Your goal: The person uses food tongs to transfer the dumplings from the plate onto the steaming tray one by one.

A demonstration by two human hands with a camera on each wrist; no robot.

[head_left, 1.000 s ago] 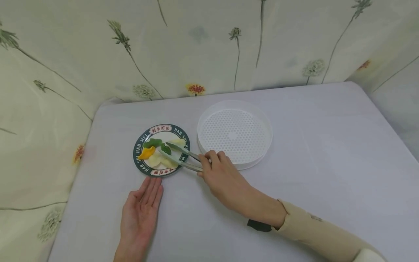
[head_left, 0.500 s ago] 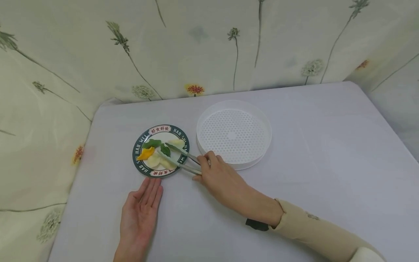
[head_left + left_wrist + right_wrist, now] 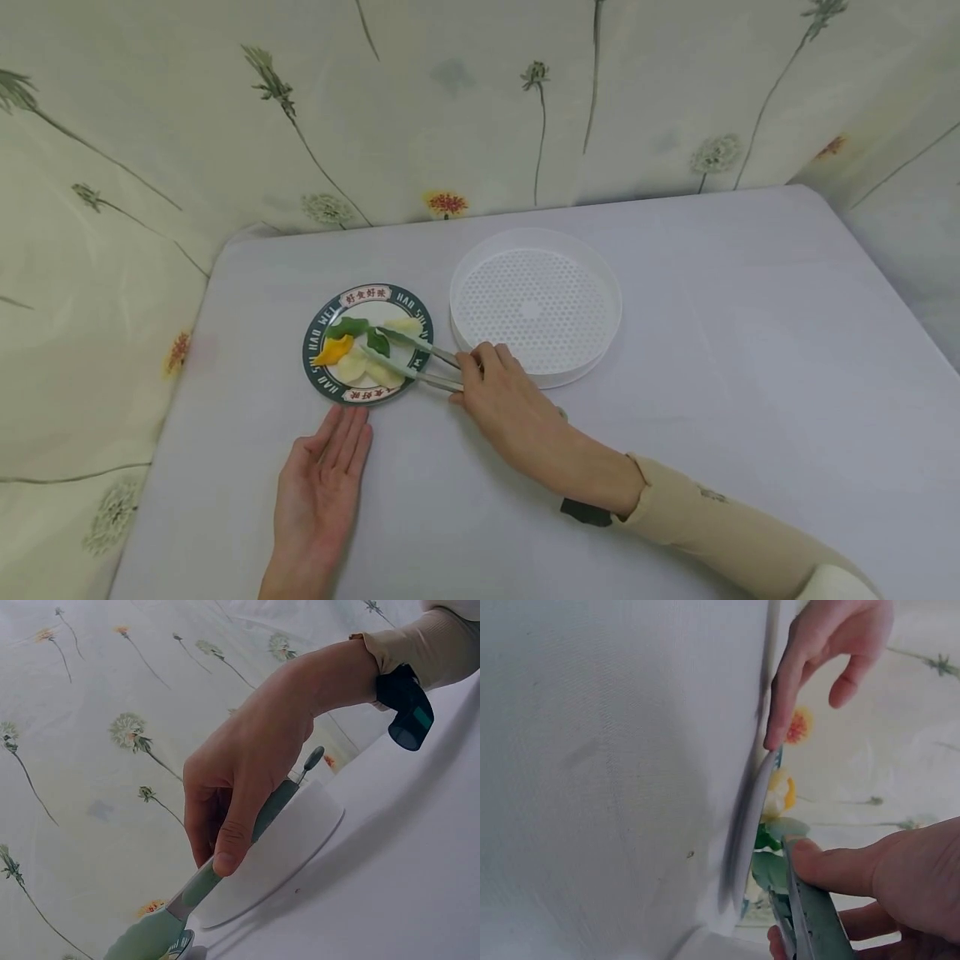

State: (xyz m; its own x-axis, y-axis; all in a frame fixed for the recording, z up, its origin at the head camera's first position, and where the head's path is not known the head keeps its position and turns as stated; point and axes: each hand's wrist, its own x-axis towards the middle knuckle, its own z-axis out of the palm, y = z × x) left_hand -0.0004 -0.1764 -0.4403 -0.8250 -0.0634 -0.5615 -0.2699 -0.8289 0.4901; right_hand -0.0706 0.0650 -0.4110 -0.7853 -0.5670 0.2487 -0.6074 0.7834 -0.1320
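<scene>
From the head view, the right hand [image 3: 504,398] gripped a pair of green tongs [image 3: 408,360], its fingers curled round the handles. The tong tips reached over the plate [image 3: 316,367], spread apart among the food pieces [image 3: 352,350], green, orange and pale. The left hand [image 3: 322,487] lay flat on the surface [image 3: 712,400], palm up with fingers straight, fingertips just short of the plate's near rim. A white perforated tray [image 3: 536,304] sat just beside the plate, to the right.

From the left wrist view, the right hand [image 3: 247,780] showed thumb and fingers clamped on the tongs [image 3: 225,870], the white tray [image 3: 292,847] behind them.

From the right wrist view, the thumb pressed the tongs [image 3: 814,915] near the plate [image 3: 750,817], and the left hand's [image 3: 832,652] fingertips hung close to the rim.
</scene>
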